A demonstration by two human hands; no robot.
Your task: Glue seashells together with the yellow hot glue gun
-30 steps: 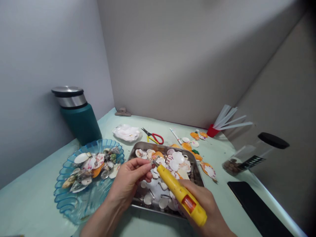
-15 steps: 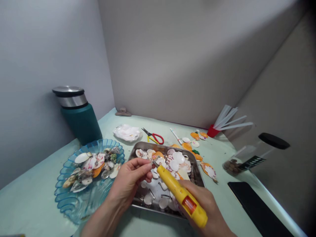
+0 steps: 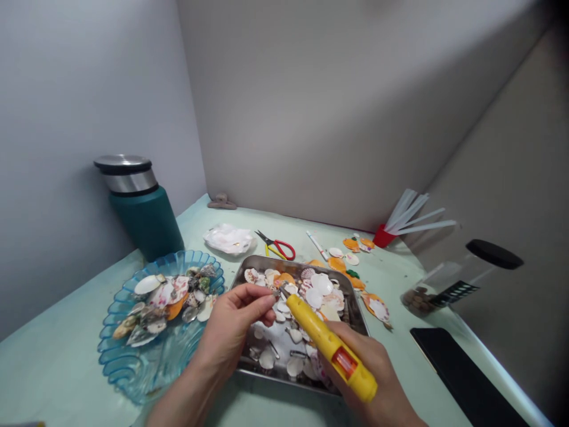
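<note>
Shells [image 3: 320, 284] are covering much of a metal tray [image 3: 278, 334] on the bench [image 3: 53, 379]. Above it, the left hand [image 3: 240, 311] is pinching a small piece [image 3: 276, 294], too tiny to identify, between thumb and fingers. The right hand [image 3: 380, 367] is gripping a yellow glue gun [image 3: 317, 326], whose tip is pointing at the piece; I cannot tell whether they are touching. Left of the tray, a blue plate [image 3: 106, 356] is holding more shells, and scissors [image 3: 269, 241] are lying behind the tray.
</note>
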